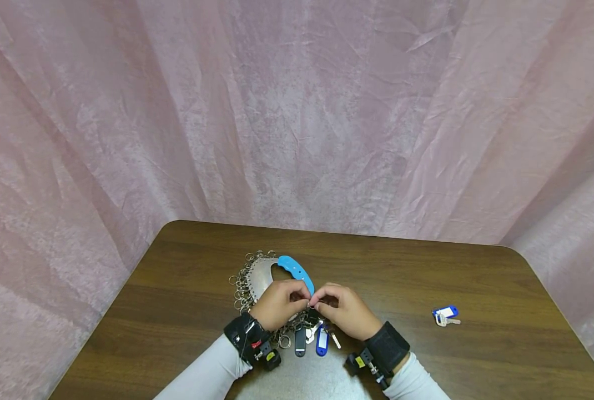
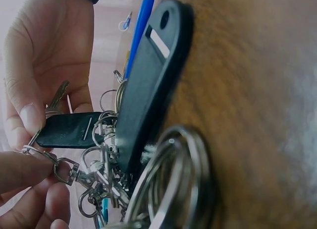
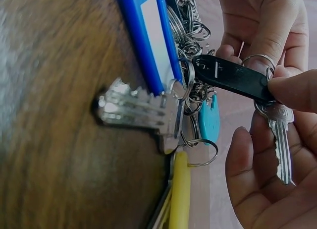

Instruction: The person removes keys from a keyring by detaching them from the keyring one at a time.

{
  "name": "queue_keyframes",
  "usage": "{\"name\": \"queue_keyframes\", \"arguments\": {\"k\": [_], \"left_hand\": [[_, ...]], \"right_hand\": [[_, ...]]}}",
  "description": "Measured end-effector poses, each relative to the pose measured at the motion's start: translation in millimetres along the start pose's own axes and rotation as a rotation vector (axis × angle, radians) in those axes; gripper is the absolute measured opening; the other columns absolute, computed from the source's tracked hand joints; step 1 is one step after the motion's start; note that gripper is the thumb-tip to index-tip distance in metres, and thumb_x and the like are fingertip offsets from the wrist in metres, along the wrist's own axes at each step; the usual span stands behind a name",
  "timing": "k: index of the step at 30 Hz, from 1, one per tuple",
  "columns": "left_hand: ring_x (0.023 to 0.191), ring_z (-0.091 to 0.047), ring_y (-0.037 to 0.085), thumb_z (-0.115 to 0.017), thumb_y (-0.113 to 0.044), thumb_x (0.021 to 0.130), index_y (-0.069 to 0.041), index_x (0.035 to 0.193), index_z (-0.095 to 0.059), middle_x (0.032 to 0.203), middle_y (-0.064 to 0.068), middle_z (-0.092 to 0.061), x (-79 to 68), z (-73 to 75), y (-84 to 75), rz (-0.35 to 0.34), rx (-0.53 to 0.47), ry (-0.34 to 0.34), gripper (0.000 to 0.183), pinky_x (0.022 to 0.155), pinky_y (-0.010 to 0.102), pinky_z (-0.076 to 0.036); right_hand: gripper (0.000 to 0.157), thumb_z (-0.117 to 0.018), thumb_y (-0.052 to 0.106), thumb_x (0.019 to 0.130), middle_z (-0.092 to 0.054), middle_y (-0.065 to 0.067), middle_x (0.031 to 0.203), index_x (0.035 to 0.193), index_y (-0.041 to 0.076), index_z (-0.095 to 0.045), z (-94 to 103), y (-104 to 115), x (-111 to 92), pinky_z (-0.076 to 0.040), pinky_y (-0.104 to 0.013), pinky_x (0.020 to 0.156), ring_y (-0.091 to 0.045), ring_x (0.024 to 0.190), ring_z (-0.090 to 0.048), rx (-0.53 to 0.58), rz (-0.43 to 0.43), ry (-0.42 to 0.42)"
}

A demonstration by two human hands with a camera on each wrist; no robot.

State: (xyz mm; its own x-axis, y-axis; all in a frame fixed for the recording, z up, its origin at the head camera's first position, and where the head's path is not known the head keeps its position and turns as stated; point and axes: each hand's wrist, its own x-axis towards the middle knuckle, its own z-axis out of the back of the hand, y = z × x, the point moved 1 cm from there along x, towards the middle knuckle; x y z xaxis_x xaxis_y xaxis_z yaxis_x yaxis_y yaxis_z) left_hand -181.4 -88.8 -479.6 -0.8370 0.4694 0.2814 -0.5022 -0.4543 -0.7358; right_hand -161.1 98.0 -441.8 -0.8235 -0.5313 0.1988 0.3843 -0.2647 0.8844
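A crescent-shaped metal key holder [image 1: 261, 276] with a blue handle [image 1: 297, 272] lies on the table, with many rings along its curved edge. My left hand [image 1: 279, 303] pinches a ring on a small swivel clasp [image 2: 79, 175] of the holder. Opposite it, my right hand [image 1: 347, 311] pinches the key ring [image 3: 257, 55] that carries a black key tag [image 3: 235, 80] and a silver key [image 3: 281, 149]. Both hands' fingertips nearly meet. Whether the two rings are linked cannot be told.
Below the hands hang or lie another black tag [image 1: 300, 343], a blue tag [image 1: 322, 340] and keys. A yellow tag [image 3: 180, 194] shows in the right wrist view. Farther right on the table [image 1: 387, 266] lies a blue tag with a key [image 1: 444, 319]. Pink curtain [image 1: 317, 122] stands behind.
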Motion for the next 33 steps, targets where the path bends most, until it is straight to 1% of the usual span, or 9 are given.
{"name": "queue_keyframes", "arguments": {"k": [7,13,18,22,27,33], "left_hand": [[0.073,-0.055,0.004,-0.068,-0.004,0.081,-0.018,0.081,-0.063,0.081,-0.009,-0.061,-0.3,1.3,-0.5,-0.031,0.026,-0.002,0.016,0.064,0.022,-0.048],[0.074,-0.055,0.004,-0.067,-0.003,0.081,-0.018,0.081,-0.063,0.082,-0.008,-0.062,0.1,1.8,-0.8,-0.045,0.023,-0.001,0.015,0.065,0.022,-0.048],[0.073,-0.056,0.005,-0.066,-0.003,0.081,-0.017,0.083,-0.064,0.082,-0.005,-0.063,1.0,1.5,-1.3,-0.001,0.003,0.010,0.015,0.064,0.022,-0.049],[0.071,-0.056,0.005,-0.067,-0.003,0.082,-0.017,0.085,-0.065,0.081,-0.008,-0.061,1.3,1.1,-0.9,0.038,-0.009,0.015,0.014,0.064,0.022,-0.049],[0.070,-0.057,0.004,-0.066,-0.005,0.083,-0.019,0.086,-0.065,0.079,-0.011,-0.061,0.9,-0.4,2.3,0.066,-0.017,0.019,0.014,0.063,0.022,-0.050],[0.071,-0.058,0.004,-0.067,-0.006,0.084,-0.019,0.085,-0.065,0.079,-0.011,-0.061,-0.1,-1.5,3.6,0.089,-0.038,0.022,0.013,0.064,0.022,-0.050]], "right_hand": [[0.011,-0.061,-0.007,0.087,-0.063,-0.014,0.095,0.094,0.000,-0.064,0.5,0.8,0.0,-0.049,-0.033,0.075,-0.028,0.087,-0.058,-0.018,-0.015,-0.005],[0.011,-0.061,-0.008,0.086,-0.062,-0.014,0.094,0.094,-0.001,-0.064,0.7,2.0,-0.6,-0.049,-0.034,0.075,-0.028,0.087,-0.058,-0.022,-0.025,-0.010],[0.011,-0.060,-0.009,0.086,-0.061,-0.015,0.094,0.094,-0.001,-0.064,0.5,1.6,-0.5,-0.049,-0.034,0.075,-0.029,0.086,-0.057,-0.018,-0.019,-0.014],[0.012,-0.061,-0.009,0.086,-0.062,-0.015,0.093,0.093,-0.001,-0.064,0.5,0.9,-0.1,-0.049,-0.035,0.074,-0.030,0.086,-0.057,-0.015,0.008,-0.012],[0.012,-0.061,-0.009,0.085,-0.062,-0.013,0.091,0.092,0.000,-0.065,0.7,1.7,0.2,-0.049,-0.034,0.073,-0.028,0.084,-0.057,-0.024,0.025,0.001],[0.011,-0.061,-0.007,0.086,-0.062,-0.012,0.090,0.092,0.002,-0.065,0.6,1.3,-0.1,-0.049,-0.035,0.074,-0.028,0.084,-0.057,-0.015,0.017,0.021]]}}
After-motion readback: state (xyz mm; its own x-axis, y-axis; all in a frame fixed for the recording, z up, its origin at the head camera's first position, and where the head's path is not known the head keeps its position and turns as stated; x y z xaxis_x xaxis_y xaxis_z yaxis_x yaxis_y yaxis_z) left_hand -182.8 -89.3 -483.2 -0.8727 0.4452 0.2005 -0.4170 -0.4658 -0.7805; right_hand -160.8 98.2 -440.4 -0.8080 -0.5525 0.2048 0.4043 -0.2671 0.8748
